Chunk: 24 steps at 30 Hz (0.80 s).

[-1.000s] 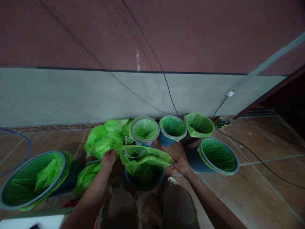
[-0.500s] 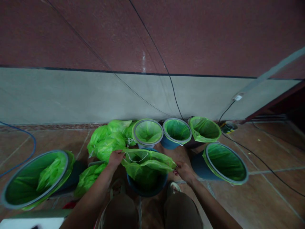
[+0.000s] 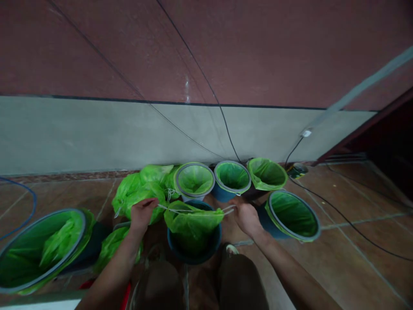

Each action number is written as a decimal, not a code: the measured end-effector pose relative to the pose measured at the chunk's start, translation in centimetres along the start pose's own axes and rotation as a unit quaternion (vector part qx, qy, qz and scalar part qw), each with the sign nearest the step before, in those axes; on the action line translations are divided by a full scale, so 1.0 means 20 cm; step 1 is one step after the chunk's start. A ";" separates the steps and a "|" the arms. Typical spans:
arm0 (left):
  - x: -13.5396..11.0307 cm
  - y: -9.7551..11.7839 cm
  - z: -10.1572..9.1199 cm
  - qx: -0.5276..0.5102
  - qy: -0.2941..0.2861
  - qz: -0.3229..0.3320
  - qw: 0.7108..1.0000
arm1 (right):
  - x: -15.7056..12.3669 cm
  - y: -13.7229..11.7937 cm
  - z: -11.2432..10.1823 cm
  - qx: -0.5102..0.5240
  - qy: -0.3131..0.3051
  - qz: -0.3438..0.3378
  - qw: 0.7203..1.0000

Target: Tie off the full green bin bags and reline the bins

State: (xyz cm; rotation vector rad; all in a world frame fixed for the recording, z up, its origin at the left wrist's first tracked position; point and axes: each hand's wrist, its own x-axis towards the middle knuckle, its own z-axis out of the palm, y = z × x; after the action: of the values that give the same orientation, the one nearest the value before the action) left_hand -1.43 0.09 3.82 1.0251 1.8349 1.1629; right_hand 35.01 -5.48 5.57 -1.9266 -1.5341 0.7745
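A blue bin stands on the floor between my knees with a green drawstring bag in it. The bag's mouth is cinched nearly shut. My left hand is closed on the white drawstring at the bag's left side. My right hand is closed on the same string at the right side. The string runs taut between the two hands, across the top of the bag.
Several bins lined with green bags stand around: one large at the left, three along the wall, one at the right. Tied green bags lie beside my left hand. Black cables cross the tiled floor.
Both hands have pulled outward on the drawstring. The bag's mouth, wide open before, is now drawn nearly closed over the bin.
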 end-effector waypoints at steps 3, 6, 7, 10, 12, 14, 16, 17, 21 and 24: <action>-0.11 0.20 0.02 -0.067 -0.002 0.070 0.995 | 0.02 -0.24 0.00 0.098 -0.007 -0.101 0.990; -0.28 0.43 0.07 -0.096 -0.123 0.128 0.979 | 0.02 -0.49 0.07 0.248 -0.025 -0.129 0.960; -0.34 0.50 0.09 -0.103 -0.167 0.150 0.969 | 0.03 -0.56 0.10 0.281 -0.039 -0.134 0.950; -0.45 0.66 0.14 -0.099 -0.267 0.224 0.932 | 0.03 -0.70 0.17 0.365 -0.044 -0.157 0.917; -0.45 0.70 0.17 -0.103 -0.281 0.241 0.923 | 0.03 -0.72 0.20 0.405 -0.046 -0.150 0.901; -0.41 0.67 0.18 -0.107 -0.254 0.229 0.933 | 0.03 -0.68 0.21 0.415 -0.053 -0.118 0.901; -0.36 0.60 0.20 -0.109 -0.223 0.206 0.946 | 0.02 -0.61 0.23 0.389 -0.073 -0.088 0.914; -0.34 0.57 0.22 -0.112 -0.217 0.196 0.950 | 0.01 -0.57 0.24 0.370 -0.088 -0.081 0.921; -0.37 0.48 0.28 -0.113 -0.281 0.184 0.935 | -0.03 -0.44 0.35 0.309 -0.199 -0.093 0.925; -0.41 0.46 0.34 -0.068 -0.339 0.169 0.923 | -0.04 -0.38 0.46 0.346 -0.225 -0.095 0.906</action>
State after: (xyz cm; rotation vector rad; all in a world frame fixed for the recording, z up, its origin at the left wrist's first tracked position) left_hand 10.17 -2.32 11.38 1.4728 1.0448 0.9354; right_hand 23.02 -4.11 4.91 -1.1014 -1.3874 1.5037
